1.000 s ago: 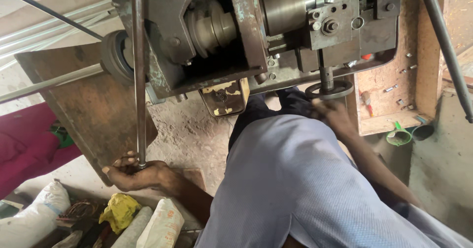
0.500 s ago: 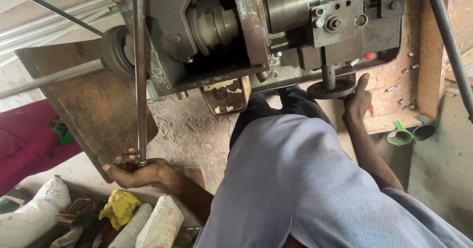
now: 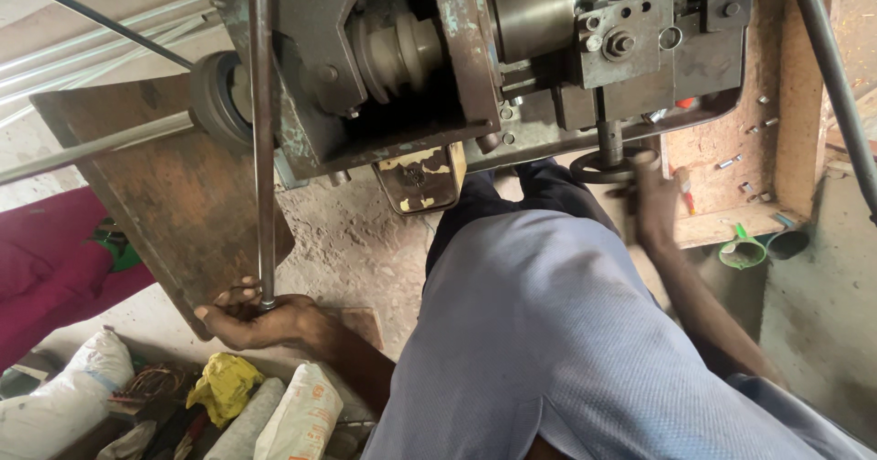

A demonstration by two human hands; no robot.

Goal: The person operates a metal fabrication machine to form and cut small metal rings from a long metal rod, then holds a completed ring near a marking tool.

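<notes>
Head view looking down: a worn grey lathe-like machine [image 3: 475,67] above a rusty steel plate [image 3: 174,204]. Left hand [image 3: 260,321] grips the lower end of a long upright steel rod [image 3: 263,140]. Right hand [image 3: 656,202] grasps a small black handwheel [image 3: 601,168] under the machine.

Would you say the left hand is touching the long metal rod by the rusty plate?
Touching. The head view shows the left hand with its fingers curled round the lower end of the long metal rod, beside the rusty plate.
</notes>
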